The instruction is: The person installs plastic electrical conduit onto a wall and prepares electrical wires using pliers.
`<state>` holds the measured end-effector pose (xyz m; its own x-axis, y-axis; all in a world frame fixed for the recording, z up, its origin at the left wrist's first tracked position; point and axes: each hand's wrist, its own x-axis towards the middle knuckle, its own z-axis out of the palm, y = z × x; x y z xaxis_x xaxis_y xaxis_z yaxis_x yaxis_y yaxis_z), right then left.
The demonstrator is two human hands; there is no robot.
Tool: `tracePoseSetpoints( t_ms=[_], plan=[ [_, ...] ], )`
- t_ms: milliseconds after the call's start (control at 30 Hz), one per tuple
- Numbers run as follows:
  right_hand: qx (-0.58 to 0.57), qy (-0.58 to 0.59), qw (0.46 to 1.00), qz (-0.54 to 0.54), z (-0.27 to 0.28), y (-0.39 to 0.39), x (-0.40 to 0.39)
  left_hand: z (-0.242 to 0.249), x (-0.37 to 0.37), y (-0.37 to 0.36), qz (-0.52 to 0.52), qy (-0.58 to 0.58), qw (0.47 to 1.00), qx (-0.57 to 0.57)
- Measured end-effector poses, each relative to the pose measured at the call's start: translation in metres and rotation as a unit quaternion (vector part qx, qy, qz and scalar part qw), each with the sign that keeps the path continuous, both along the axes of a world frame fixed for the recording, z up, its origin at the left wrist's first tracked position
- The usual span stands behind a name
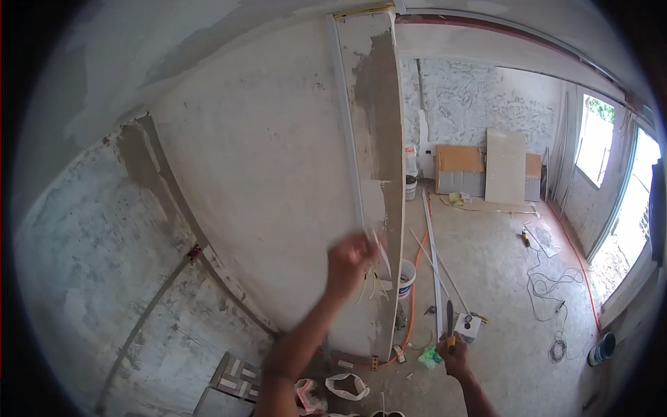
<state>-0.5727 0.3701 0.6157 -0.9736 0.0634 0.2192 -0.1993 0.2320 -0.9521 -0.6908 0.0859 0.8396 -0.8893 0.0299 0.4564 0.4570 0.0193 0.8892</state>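
Note:
My left hand (353, 256) is raised against the edge of the wall panel, its fingers closed around or near the lower part of a thin white corner strip (345, 118); blur hides exactly what they grip. Thin wires (373, 283) stick out of the wall just below it. Lower right, my right hand (455, 356) is wrapped round the yellow-and-black handle of a knife-like tool (449, 320), its dark blade pointing up. Behind that blade, a white box (467, 326) lies on the floor.
Long metal strips (432, 257) and an orange hose (415, 292) lie on the floor beside a white bucket (406, 279). An open sack (347, 387) stands below. Boards (506, 167) lean at the back wall. Cables (556, 278) and a dark bucket (602, 349) are at right.

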Motion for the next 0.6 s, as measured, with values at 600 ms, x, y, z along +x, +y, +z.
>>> tracePoseSetpoints(
  t_ms=[600],
  plan=[
    [0.065, -0.152, 0.970, -0.178, -0.094, 0.057, 0.107, 0.344, -0.191, 0.066, 0.010, 0.225, 0.836, 0.501]
  ],
)
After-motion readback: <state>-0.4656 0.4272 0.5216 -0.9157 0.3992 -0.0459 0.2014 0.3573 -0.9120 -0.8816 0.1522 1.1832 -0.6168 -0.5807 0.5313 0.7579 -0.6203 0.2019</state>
